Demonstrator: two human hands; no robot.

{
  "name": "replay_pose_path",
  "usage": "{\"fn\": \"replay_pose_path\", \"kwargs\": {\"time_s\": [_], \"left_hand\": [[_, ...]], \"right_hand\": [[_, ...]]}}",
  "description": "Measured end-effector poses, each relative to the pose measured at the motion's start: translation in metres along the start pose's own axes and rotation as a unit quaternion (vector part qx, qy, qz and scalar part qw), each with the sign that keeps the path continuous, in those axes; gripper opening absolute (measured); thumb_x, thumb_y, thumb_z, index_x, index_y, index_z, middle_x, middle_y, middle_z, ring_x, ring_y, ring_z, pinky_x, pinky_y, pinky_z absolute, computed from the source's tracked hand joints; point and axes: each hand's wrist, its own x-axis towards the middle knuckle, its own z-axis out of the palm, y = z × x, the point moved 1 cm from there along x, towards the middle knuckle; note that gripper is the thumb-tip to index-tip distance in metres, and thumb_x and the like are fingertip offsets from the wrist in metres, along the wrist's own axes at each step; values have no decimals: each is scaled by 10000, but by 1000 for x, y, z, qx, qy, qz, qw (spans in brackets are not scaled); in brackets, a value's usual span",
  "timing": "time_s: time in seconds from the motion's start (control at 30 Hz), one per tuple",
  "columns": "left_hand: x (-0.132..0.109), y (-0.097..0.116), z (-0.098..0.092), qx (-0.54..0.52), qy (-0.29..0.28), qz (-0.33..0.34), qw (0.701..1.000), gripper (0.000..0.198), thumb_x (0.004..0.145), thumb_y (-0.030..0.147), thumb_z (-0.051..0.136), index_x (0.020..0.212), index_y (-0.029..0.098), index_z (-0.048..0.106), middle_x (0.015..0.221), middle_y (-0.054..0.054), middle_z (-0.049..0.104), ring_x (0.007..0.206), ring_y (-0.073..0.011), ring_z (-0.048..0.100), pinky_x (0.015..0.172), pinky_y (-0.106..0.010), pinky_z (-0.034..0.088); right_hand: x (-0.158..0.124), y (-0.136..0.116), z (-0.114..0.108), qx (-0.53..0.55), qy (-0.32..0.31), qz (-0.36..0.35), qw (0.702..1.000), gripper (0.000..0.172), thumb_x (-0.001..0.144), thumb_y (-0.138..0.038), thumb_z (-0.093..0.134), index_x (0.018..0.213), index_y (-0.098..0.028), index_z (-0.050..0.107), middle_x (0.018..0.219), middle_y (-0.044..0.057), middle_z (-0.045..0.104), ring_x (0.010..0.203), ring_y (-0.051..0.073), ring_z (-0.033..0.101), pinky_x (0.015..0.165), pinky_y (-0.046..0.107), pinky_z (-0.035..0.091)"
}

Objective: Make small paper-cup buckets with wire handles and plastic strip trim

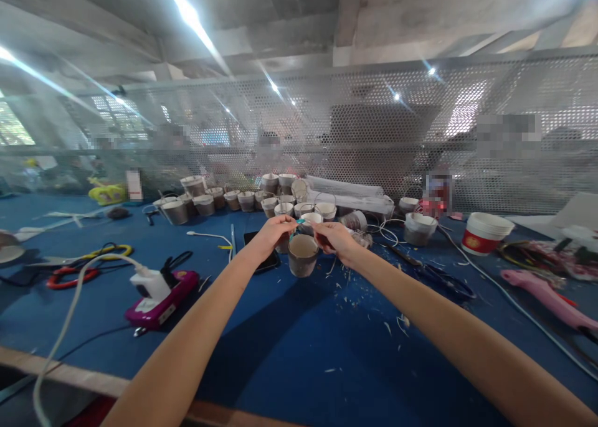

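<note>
A small round bucket [303,259], greyish-brown outside and pale inside, is in front of me with its mouth up. My left hand [279,233] pinches at the upper left of its rim, where a thin teal strip [298,225] shows at the fingertips. On the other side, my right hand [332,237] is closed with its fingers at the upper right of the rim, seemingly on the bucket's handle. The handle itself is mostly hidden by the fingers. Just behind are more small buckets [326,211] of the same kind, some with thin arched handles.
Several like buckets [175,211] line the back of the blue table [299,358]. A phone [266,262] lies left of the held bucket. A purple power strip [161,302] is farther left. To the right are scissors [443,281], paper cups [486,233] and a pink glue gun [544,296].
</note>
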Motion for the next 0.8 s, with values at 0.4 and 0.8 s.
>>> {"fn": "replay_pose_path", "kwargs": {"time_s": [0.4, 0.8], "left_hand": [[-1, -1, 3, 8, 23, 15, 1000, 301, 558, 351, 695, 723, 144, 553, 591, 34, 501, 501, -68, 421, 500, -216, 269], [-3, -1, 6, -1, -19, 14, 1000, 289, 600, 336, 676, 531, 152, 464, 495, 46, 417, 430, -54, 350, 451, -222, 220]], "right_hand": [[0, -4, -1, 38, -59, -13, 997, 343, 684, -427, 642, 550, -130, 535, 493, -20, 572, 269, -13, 233, 295, 177, 115], [2, 1, -6, 75, -81, -21, 994, 329, 598, -435, 708, 650, -126, 608, 611, -8, 622, 318, -19, 234, 302, 165, 145]]}}
